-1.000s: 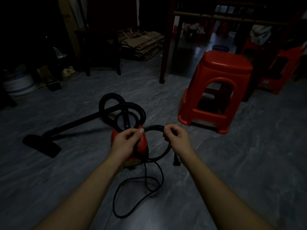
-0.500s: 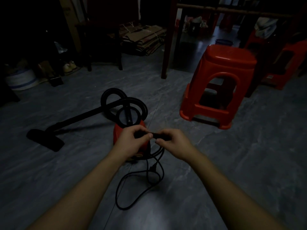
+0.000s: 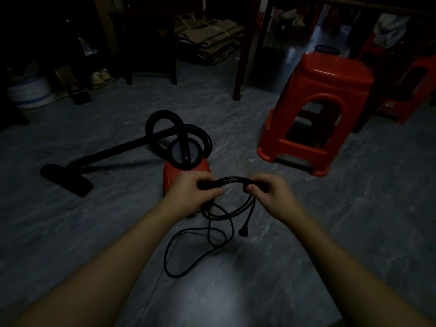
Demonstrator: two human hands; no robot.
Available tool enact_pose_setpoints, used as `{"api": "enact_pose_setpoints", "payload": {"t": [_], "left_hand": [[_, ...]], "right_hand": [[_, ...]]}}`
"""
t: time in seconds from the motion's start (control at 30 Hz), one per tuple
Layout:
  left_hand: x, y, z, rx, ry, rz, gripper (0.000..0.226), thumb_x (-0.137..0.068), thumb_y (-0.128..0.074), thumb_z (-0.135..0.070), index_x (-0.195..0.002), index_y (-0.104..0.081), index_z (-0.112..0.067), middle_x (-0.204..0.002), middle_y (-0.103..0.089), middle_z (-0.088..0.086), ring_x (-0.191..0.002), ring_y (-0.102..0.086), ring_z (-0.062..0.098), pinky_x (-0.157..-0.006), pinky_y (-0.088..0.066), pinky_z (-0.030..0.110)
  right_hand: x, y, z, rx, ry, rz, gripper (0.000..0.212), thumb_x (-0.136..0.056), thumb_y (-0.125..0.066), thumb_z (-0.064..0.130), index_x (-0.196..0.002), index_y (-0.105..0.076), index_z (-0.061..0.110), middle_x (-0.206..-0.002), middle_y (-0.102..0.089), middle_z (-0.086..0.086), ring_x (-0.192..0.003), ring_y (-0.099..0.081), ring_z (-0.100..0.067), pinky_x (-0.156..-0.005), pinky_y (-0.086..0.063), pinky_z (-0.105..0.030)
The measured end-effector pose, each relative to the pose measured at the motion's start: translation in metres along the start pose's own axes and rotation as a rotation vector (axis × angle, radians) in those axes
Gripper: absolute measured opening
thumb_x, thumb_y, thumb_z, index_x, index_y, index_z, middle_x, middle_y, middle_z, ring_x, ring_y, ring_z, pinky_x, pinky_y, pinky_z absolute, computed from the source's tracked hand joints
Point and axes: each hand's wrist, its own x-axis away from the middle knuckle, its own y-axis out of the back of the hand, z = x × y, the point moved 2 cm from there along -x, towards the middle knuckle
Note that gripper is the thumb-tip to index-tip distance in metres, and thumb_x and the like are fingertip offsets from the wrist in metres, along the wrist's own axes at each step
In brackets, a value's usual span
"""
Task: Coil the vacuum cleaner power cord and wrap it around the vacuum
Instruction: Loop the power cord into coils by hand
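Observation:
A small red vacuum cleaner [image 3: 174, 177] stands on the grey floor, its black hose [image 3: 162, 123] looped on top and its wand ending in a floor nozzle [image 3: 67, 179] at the left. The black power cord [image 3: 232, 180] is gathered into several loops held in front of the vacuum. My left hand [image 3: 191, 193] grips the loops at their left end and my right hand [image 3: 269, 192] grips them at the right. The plug [image 3: 243, 231] dangles below my right hand. A slack loop of cord [image 3: 179, 260] lies on the floor beneath.
A red plastic stool [image 3: 325, 95] stands to the right of the vacuum, another red stool [image 3: 415, 88] behind it. A wooden table leg [image 3: 243, 62] rises at the back centre. Flattened cardboard [image 3: 210, 41], shoes and a white bucket [image 3: 30, 90] sit along the dark back wall.
My hands came together, then moved apart again, adding another loop to the bundle. Less slack cord lies on the floor, and the plug now hangs lower right.

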Motion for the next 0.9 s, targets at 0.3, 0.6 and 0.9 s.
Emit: {"api": "enact_pose_setpoints", "payload": {"t": [0.3,0.6,0.9], "left_hand": [[0.0,-0.006,-0.016,0.017,0.038,0.019,0.013,-0.079,-0.081,-0.031,-0.088,-0.078,-0.022,-0.08,-0.076,-0.002,-0.077,-0.072,0.012,-0.074,-0.059,0.037],[0.003,0.002,-0.031,0.292,0.143,-0.067,0.014,-0.081,-0.079,-0.025,-0.088,-0.076,-0.013,-0.084,-0.077,0.004,-0.077,-0.073,0.013,-0.067,-0.055,0.018],[-0.001,-0.001,-0.033,0.614,0.281,-0.136,0.021,-0.089,-0.071,-0.018,-0.096,-0.072,0.001,-0.072,-0.065,0.006,-0.058,-0.066,0.01,-0.054,-0.052,0.02]], "right_hand": [[0.002,-0.01,0.026,-0.143,0.014,0.084,0.011,-0.095,-0.064,0.018,-0.098,-0.072,0.011,-0.079,-0.071,-0.002,-0.075,-0.069,-0.012,-0.072,-0.056,-0.027],[-0.008,0.005,0.037,-0.45,-0.056,-0.105,0.015,-0.098,-0.059,0.015,-0.094,-0.072,0.008,-0.074,-0.063,0.003,-0.071,-0.06,-0.009,-0.071,-0.053,-0.023],[-0.009,-0.001,0.03,-0.775,-0.246,-0.14,0.021,-0.101,-0.053,0.022,-0.096,-0.07,0.011,-0.08,-0.062,-0.001,-0.078,-0.063,-0.015,-0.082,-0.056,-0.03]]}}
